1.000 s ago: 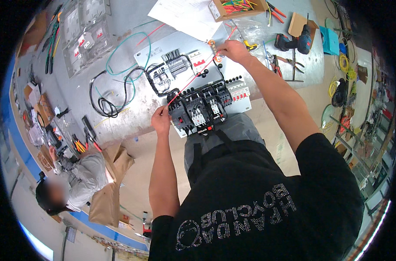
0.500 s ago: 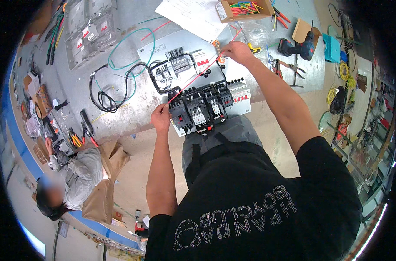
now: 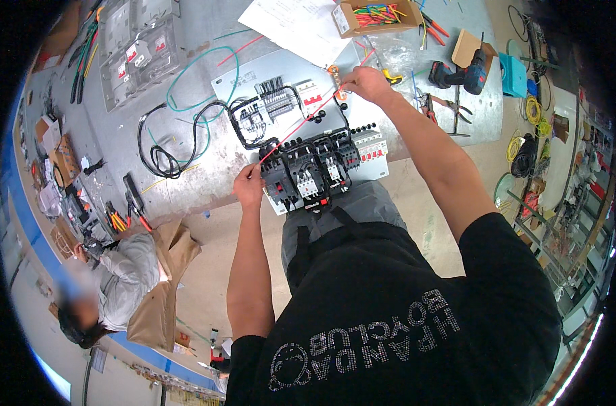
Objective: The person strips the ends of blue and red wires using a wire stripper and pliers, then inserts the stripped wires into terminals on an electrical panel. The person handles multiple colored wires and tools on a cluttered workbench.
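Note:
A red wire (image 3: 300, 124) runs taut and slanting across a metal mounting plate (image 3: 230, 82). My left hand (image 3: 248, 184) pinches its lower end, beside a black circuit breaker (image 3: 276, 181) at the plate's near left corner. Up at the far right, my right hand (image 3: 367, 84) grips the wire's other end, and a short piece sticks out past the fingers. Below the wire stand black contactors (image 3: 309, 177) and a row of small breakers with red switches (image 3: 373, 153). Behind it lie a terminal block (image 3: 278, 101) and a bundle of black wires (image 3: 235, 122).
Loose green wire (image 3: 171, 95) and coiled black wire (image 3: 160, 159) lie left of the plate. Paper sheets (image 3: 298, 27), a box of coloured sleeves (image 3: 379, 27), a cordless drill (image 3: 467, 76) and pliers (image 3: 457, 107) lie farther back. Another person (image 3: 129, 271) sits at the left.
Both hands keep their hold on the red wire and stay nearly in place. The whole view has shifted slightly. At the left, the other person's hands have moved.

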Demonstrator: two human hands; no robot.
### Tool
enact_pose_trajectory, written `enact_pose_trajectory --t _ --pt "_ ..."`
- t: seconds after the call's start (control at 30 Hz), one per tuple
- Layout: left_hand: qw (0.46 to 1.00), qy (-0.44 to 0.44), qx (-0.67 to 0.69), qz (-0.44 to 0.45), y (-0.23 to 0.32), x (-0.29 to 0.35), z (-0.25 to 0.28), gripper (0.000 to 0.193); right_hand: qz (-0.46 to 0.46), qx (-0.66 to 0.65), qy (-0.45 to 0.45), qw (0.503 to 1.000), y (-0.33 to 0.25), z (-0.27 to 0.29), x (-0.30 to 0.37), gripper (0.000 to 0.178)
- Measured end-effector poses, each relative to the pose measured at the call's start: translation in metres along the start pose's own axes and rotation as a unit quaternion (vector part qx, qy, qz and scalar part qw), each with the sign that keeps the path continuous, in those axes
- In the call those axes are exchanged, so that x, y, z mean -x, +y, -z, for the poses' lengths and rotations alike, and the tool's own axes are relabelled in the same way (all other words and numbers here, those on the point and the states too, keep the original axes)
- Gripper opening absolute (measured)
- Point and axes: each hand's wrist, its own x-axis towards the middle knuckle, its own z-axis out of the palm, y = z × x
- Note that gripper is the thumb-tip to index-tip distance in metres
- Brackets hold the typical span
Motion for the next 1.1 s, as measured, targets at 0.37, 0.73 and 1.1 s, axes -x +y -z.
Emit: enact_pose_trajectory --t 0.37,0.73,1.1 --pt "1.000 0.009 0.019 -0.006 -0.010 -0.004 0.004 0.022 0.139 0.091 0.081 0.983 -0.018 0.032 0.017 0.021" --pt "0.974 0.076 -0.053 -0.207 0.002 -0.003 0.055 0.018 0.066 -0.119 0.048 0.989 -0.056 0.033 0.084 0.011" --pt "0.886 -0.006 -0.202 -0.417 0.129 0.096 0.035 0.028 0.086 -0.185 0.099 0.974 -0.145 0.048 0.195 0.012"
